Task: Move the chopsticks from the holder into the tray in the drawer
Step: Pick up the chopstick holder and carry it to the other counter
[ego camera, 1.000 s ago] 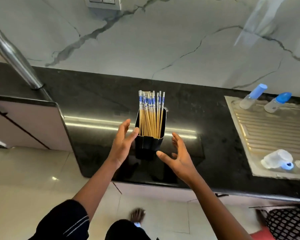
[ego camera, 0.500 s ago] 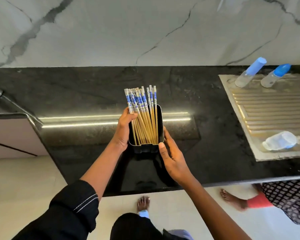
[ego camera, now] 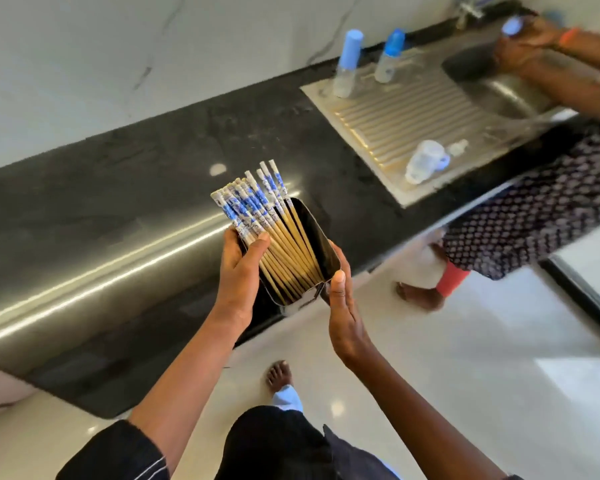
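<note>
We see left hand [ego camera: 238, 271] and right hand [ego camera: 343, 306] each clamp grip on tilted holder [ego camera: 321, 242] sides; chopsticks [ego camera: 257, 209] inside, above bench [ego camera: 118, 202] edge.

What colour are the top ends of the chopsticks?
White with a blue pattern, on the chopsticks in the head view.

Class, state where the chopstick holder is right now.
Centre of the head view: the chopstick holder is tilted between the left hand and right hand, above the black counter's front edge.
</note>
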